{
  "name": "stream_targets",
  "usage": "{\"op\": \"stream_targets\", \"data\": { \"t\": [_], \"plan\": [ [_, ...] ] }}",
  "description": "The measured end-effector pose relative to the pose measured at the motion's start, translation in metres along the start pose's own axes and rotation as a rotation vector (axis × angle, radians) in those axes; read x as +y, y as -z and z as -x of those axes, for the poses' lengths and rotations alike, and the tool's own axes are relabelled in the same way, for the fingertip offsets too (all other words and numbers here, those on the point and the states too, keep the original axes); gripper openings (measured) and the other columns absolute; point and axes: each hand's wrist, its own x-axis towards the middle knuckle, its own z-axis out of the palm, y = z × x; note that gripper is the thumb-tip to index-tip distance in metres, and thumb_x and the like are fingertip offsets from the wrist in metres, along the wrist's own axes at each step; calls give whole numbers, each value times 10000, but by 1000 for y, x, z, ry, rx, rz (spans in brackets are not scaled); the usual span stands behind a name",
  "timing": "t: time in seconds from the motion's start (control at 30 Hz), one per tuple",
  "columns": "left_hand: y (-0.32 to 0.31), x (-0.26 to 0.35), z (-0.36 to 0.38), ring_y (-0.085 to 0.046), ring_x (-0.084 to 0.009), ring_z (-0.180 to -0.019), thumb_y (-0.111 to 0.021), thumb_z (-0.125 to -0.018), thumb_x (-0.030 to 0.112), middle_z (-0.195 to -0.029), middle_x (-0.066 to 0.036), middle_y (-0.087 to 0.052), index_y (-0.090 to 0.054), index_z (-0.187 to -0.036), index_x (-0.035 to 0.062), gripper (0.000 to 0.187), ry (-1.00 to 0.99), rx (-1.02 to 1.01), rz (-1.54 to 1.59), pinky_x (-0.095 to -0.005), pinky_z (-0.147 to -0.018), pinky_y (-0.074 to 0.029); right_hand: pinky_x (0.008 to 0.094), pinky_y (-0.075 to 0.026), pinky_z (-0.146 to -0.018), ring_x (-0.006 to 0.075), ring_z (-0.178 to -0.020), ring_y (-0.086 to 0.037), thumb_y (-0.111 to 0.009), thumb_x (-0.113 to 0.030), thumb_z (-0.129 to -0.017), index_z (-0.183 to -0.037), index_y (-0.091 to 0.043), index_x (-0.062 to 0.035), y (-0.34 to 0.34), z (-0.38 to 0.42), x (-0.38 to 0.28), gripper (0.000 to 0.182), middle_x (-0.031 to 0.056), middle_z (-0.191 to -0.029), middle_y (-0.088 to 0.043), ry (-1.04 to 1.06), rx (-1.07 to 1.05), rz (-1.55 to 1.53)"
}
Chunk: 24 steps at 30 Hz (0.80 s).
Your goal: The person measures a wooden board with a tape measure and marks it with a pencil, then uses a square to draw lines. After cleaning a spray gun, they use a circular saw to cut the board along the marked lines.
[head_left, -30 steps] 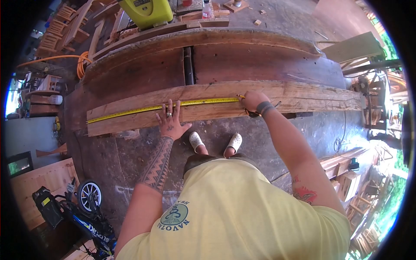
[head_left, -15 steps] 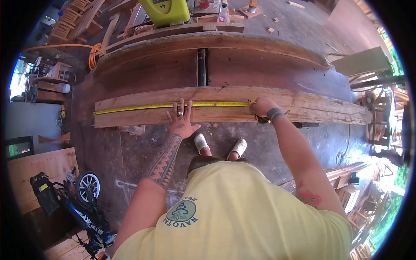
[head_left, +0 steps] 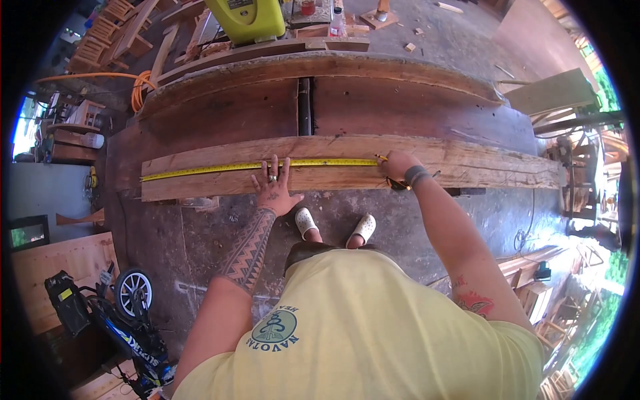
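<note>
A long wooden plank (head_left: 480, 170) lies crosswise in front of me, and a yellow tape measure blade (head_left: 207, 171) stretches along it from its left end. My left hand (head_left: 274, 190) presses flat on the blade and plank with its fingers spread. At the blade's right part, my right hand (head_left: 401, 167) is closed around a pencil (head_left: 382, 158), whose end shows by the tape's edge. Partly hidden under that hand is the dark and yellow tape case (head_left: 398, 185), at the plank's near edge.
Behind the plank is a wide brown wooden surface (head_left: 220, 110) split by a dark gap. A lime-green machine (head_left: 247, 20) stands beyond it. An orange hose (head_left: 139, 90) coils at the left. A small bicycle (head_left: 130, 320) lies at the lower left, and stacked timber fills the right side.
The whole view has shifted slightly to the left. Both hands keep nearly the same places on the plank, and the right hand with the pencil has turned a little.
</note>
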Motion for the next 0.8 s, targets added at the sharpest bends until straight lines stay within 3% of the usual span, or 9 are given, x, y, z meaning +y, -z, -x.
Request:
{"op": "stream_targets", "data": {
  "t": [0.8],
  "plan": [
    [-1,2,0,139,-375,-1648,-804,-867,588,-1794,-72,173,89,-1720,313,1265,17,0,2,-725,-1265,39,493,-557,-967,426,-1100,-721,-564,-520,-1045,-1101,-780,14,12,6,-5,579,264,-1139,-756,-24,-30,-40]
  ]
}}
